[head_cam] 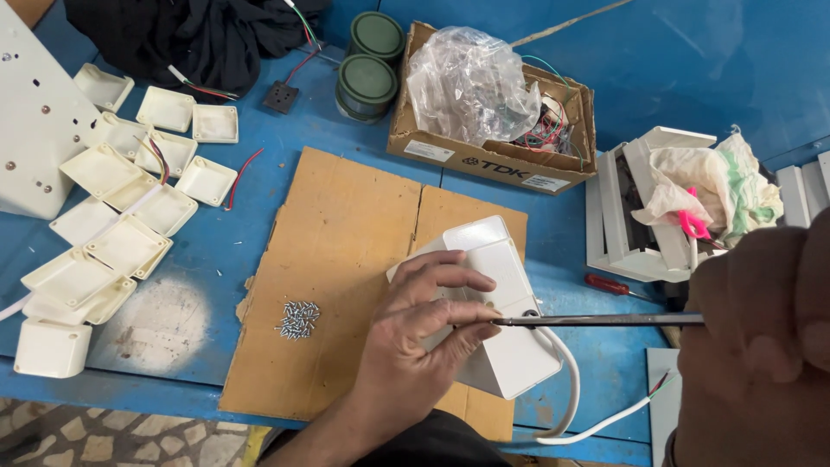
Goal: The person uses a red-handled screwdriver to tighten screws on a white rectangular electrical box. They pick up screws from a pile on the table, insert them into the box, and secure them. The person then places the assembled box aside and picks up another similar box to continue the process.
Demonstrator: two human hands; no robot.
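Dozens of cream plastic covers [130, 207] piled at nine o'clock, small screws [299, 319] heaped on cardboard sheet [346, 251], left hand [415, 337] fingers pressing white box [506, 346] at centre, right hand [761, 346] fist closed around screwdriver [596, 320] at three o'clock, tip at box.

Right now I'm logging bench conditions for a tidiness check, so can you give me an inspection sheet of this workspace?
Surface: blue bench, paint worn in one patch; cardboard sheet laid on it as a mat.
Job's things: white plastic box on the cardboard; screwdriver with its tip at the box; pile of small screws.
Clutter: many open white box shells at left; cardboard carton holding a clear bag; two green tape rolls; dark cloth; rag on a white rack.
Hands: left hand steadies the box; right hand grips the screwdriver.
Cables: white cord runs from the box; loose coloured wires by the shells.
Surroundings: patterned floor below the bench edge.
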